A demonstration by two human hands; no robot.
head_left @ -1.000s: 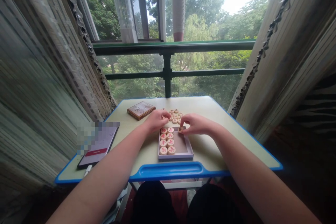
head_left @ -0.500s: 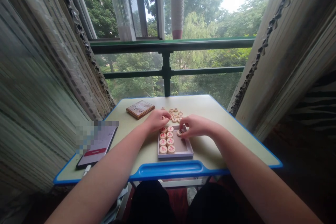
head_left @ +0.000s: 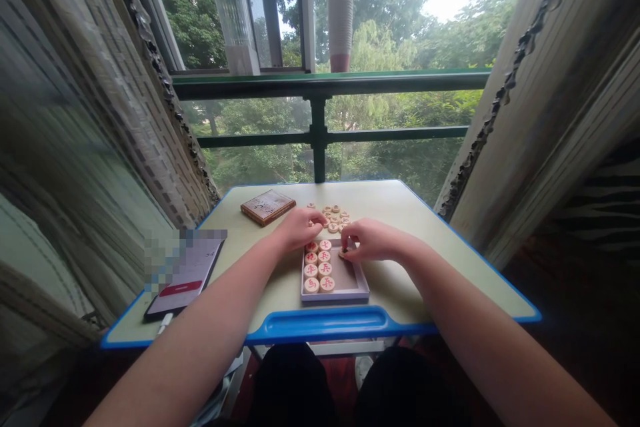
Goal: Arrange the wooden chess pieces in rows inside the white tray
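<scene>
A shallow grey-white box (head_left: pixel 364 294) holds two columns of round wooden Chinese chess pieces (head_left: pixel 325 269) with red characters along its left side. At the upper right inside it, the fingers of my right hand (head_left: pixel 367 240) are closed on one Chinese chess piece (head_left: pixel 343 253), mostly covered by the fingers. My left hand (head_left: pixel 301 227) is above the box's far left corner, fingers curled together beside a loose group of pieces (head_left: pixel 333 228). Whatever its fingertips grip is hidden. Several of those loose pieces lie on the table beyond the box.
A brown decorated flat box (head_left: pixel 267 207) lies at the table's back left. A tablet (head_left: pixel 193 273) with a cable rests at the left edge. The pale table (head_left: pixel 440 273) has a blue rim and a blue front groove (head_left: pixel 325 322). A green railing (head_left: pixel 320 85) and curtains stand beyond.
The right-hand fingers have tilted and now cover more of the piece inside the box. My left hand stays almost still, and the view shifts slightly.
</scene>
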